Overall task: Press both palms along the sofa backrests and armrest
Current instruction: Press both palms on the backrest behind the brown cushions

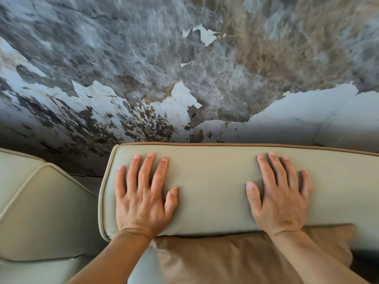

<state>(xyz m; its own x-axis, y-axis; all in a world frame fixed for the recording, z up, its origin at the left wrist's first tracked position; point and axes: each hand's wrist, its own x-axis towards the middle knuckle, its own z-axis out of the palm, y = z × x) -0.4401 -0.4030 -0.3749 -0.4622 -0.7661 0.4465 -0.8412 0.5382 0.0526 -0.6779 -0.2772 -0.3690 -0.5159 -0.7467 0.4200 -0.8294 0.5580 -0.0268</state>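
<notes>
A cream leather sofa backrest [211, 193] with tan piping runs across the lower middle of the head view. My left hand [141, 193] lies flat on its top near the left end, fingers spread, palm down. My right hand [281, 193] lies flat in the same way further right, about a hand's length from the left one. Both palms touch the leather and hold nothing. A second cream backrest section [41, 206] stands at an angle on the left.
A tan leather cushion [235, 257] leans against the backrest below my wrists. Behind the sofa rises a wall [184, 68] with peeling, stained paint. A narrow dark gap [88, 177] separates the two backrest sections.
</notes>
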